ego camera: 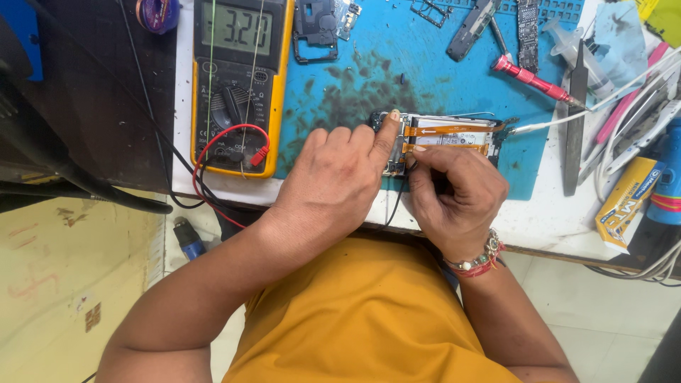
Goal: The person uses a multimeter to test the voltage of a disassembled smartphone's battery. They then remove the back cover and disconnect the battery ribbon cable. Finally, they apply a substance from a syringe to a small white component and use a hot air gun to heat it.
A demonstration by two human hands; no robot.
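Blue rubber work mat (pixel 454 92), stained dark in the middle, is lying under an opened phone with a white battery and orange flat cables (pixel 443 138); the soft mat is probably keeping it from sliding. The left hand (pixel 333 181) is pressing the phone's left end with a stretched finger, the other fingers curled, so the phone is staying steady. The right hand (pixel 454 195), at the phone's six o'clock, is pinching near the orange cable; what it is gripping cannot be told. A yellow multimeter with red and black leads (pixel 237 78) is lying at nine o'clock, within reach. A red-handled screwdriver (pixel 532 76) is resting at one o'clock.
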